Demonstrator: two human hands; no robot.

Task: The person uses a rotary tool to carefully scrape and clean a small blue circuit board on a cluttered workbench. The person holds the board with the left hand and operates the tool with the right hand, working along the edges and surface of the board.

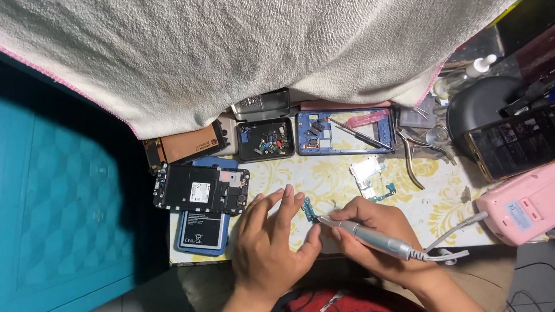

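My left hand (268,240) lies flat on the table with its fingers spread, the thumb and forefinger pinching a small green circuit board (308,209) against the tabletop. My right hand (374,231) grips a silver pen-shaped rotary tool (364,234), its tip touching the small board. A grey cable (451,232) runs from the tool to a pink control box (539,201) at the right.
A small table (333,178) with a yellow floral cover holds an opened phone frame (201,188), a blue battery (202,229), a black parts tray (265,140), a blue phone shell (346,132), pliers (413,157), another board (371,178) and a dark phone (524,141). A beige towel (247,38) hangs above.
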